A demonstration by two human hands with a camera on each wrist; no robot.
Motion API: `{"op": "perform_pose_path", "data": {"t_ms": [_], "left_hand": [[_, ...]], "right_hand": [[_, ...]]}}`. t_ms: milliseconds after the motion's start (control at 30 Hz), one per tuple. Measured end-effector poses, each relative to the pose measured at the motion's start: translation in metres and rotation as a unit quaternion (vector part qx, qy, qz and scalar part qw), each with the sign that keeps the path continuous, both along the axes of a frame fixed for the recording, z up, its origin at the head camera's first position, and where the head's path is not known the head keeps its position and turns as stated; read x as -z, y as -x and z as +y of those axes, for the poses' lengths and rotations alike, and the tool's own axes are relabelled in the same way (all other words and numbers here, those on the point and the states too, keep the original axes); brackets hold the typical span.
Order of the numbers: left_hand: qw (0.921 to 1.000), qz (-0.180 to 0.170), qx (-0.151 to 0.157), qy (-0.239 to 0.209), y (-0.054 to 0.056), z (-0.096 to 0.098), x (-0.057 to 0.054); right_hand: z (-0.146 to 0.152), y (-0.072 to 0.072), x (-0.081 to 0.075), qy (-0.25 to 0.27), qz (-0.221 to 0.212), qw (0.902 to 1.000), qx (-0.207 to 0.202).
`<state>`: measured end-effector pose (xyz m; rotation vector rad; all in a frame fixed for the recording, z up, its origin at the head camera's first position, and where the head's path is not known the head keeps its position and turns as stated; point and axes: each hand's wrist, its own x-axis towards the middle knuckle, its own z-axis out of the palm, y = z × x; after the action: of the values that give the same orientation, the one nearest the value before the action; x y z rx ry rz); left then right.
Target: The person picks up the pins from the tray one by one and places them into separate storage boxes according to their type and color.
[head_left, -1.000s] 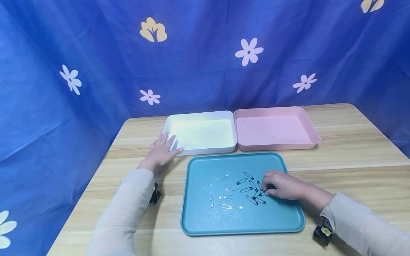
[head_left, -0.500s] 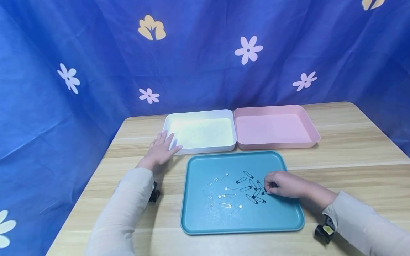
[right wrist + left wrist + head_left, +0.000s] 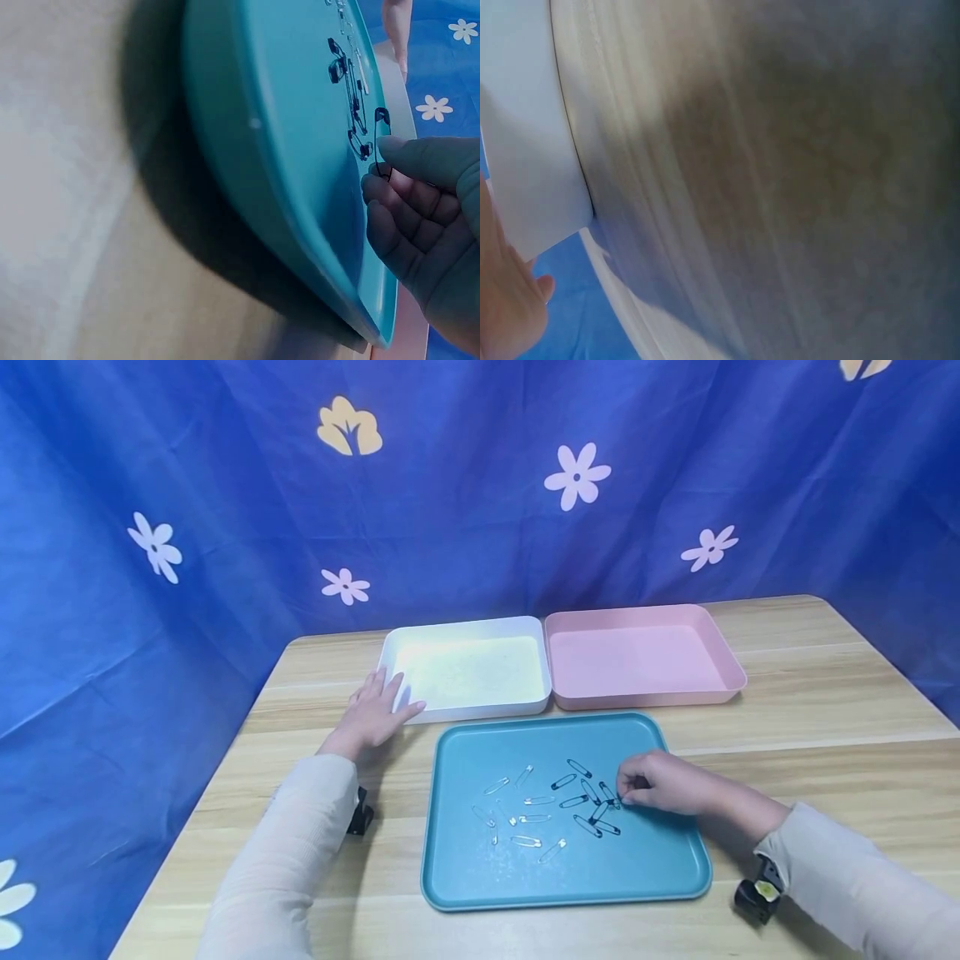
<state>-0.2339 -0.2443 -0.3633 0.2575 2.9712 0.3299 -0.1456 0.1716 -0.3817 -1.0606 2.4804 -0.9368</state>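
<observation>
My right hand [image 3: 663, 783] is over the right part of the teal tray [image 3: 525, 893], at the edge of a group of black safety pins [image 3: 588, 827]. In the right wrist view its thumb and fingers pinch one black safety pin [image 3: 382, 115], held upright close to the others. To their left lie several silver safety pins [image 3: 527, 841], spread on the tray. With fingers spread, my left hand [image 3: 369, 717] rests on the near left corner of a white tray [image 3: 480, 710]. The left wrist view shows only part of this hand [image 3: 510, 307] beside the white wall.
A pink tray [image 3: 652, 700] stands right of the white one, side against side, both behind the teal tray. All sit on a wooden table [image 3: 825, 693]. Behind it hangs a blue cloth [image 3: 450, 527] with flower prints.
The right hand's fingers have shifted slightly beside the black safety pins, staying low over the tray. My left hand keeps its place on the white tray. The head view has moved a little.
</observation>
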Motion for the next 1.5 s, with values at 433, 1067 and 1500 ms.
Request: {"op": "perform_pose_path", "data": {"t_ms": [433,1067,1500], "left_hand": [[0.9998,-0.015,-0.003,-0.013,0.001,-0.001,0.000],[0.9996,-0.006,-0.008,-0.025,0.001,-0.002,0.001],[0.9998,-0.005,-0.004,-0.019,0.000,-0.001,0.000]], "right_hand": [[-0.016,0.013,-0.007,0.032,-0.003,0.9993,0.019],[-0.055,0.051,-0.026,0.110,-0.032,0.9823,0.148],[-0.077,0.072,-0.022,0.189,-0.060,0.9587,0.204]]}}
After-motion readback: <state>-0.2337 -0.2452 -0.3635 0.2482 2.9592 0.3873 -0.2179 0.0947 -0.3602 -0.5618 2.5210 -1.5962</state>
